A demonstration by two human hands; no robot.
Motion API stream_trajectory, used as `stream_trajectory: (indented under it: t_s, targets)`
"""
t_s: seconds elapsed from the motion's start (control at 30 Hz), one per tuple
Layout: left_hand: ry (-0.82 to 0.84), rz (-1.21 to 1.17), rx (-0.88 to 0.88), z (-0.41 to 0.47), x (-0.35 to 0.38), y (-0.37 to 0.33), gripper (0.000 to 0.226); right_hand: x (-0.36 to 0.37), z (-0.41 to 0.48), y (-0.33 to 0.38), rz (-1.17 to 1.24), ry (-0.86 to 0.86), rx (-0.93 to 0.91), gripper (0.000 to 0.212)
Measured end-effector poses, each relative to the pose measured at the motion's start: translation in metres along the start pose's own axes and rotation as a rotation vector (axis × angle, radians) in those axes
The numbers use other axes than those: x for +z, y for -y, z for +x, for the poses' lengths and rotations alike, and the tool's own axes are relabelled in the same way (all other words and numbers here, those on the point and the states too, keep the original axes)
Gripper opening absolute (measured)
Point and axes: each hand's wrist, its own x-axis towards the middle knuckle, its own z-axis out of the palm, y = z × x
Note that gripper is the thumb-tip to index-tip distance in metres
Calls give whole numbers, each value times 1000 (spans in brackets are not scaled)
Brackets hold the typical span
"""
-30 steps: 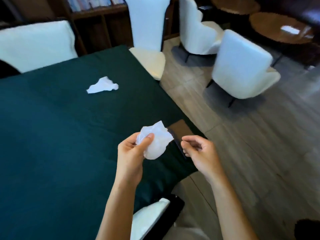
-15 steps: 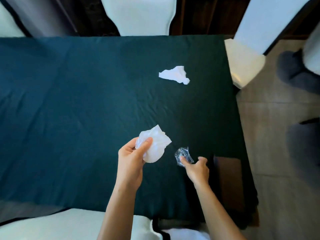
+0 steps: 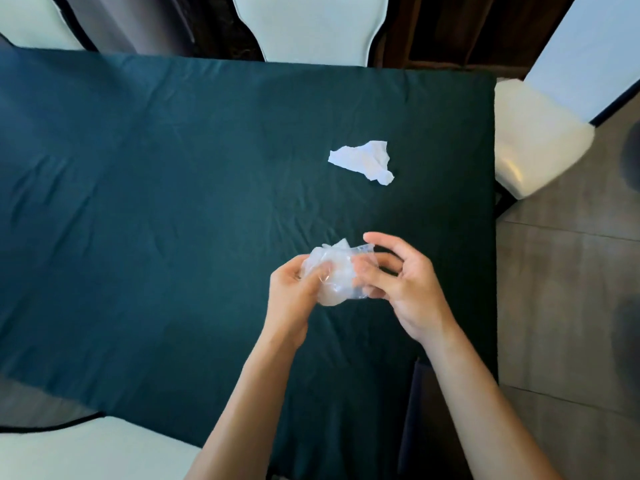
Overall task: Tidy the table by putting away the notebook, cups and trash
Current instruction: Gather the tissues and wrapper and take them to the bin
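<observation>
A crumpled wad of white tissue and clear plastic wrap (image 3: 334, 273) sits between the two hands, held up above the counter (image 3: 173, 188) rather than resting on it. The clear film covers the front of the wad and blurs its outline, so where tissue ends and plastic begins cannot be told exactly. The left hand (image 3: 294, 296) is closed around the wad's left side, thumb pressed into the film. The right hand (image 3: 405, 285) meets the wad from the right: its fingers (image 3: 372, 271) touch the plastic at the wad's edge, the rest of them spread and loosely curled, so it pinches the wrap without closing into a fist. Both bare forearms rise from the bottom edge of the view.

Farther out on the counter, toward the far right, lies a second crumpled white tissue (image 3: 363, 161), flat on the cloth and well apart from the hands. The counter is covered by a dark teal cloth (image 3: 104, 258) with soft creases, hanging over the near edge.

White upholstered chairs surround it: one at the far side (image 3: 308, 26), one at the right (image 3: 540, 140) with its seat just beside the counter's corner, and one at the near left (image 3: 86, 448). Grey wood-look floor (image 3: 571, 289) shows on the right.
</observation>
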Motion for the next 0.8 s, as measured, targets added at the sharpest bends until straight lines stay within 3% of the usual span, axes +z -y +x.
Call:
stream_trajectory:
  t_s: [0.17, 0.43, 0.53, 0.63, 0.73, 0.8]
  targets:
    - [113, -64, -9, 30, 30, -22, 24, -7, 41, 18, -163, -94, -103, 38]
    - [229, -330, -57, 68, 27, -35, 43, -17, 106, 33, -399, -89, -171, 47]
    - [132, -262, 30, 83, 27, -33, 22, -15, 130, 35, -481, 36, -154, 46]
    - [17, -279, 21, 100, 27, -33, 16, -12, 156, 33, -453, 124, -121, 49]
    - [-42, -289, 60, 110, 22, -34, 16, -14, 191, 25, -412, 192, -60, 63]
    - [-101, -263, 90, 116, 18, -34, 18, -14, 216, 16, -472, 225, -6, 85]
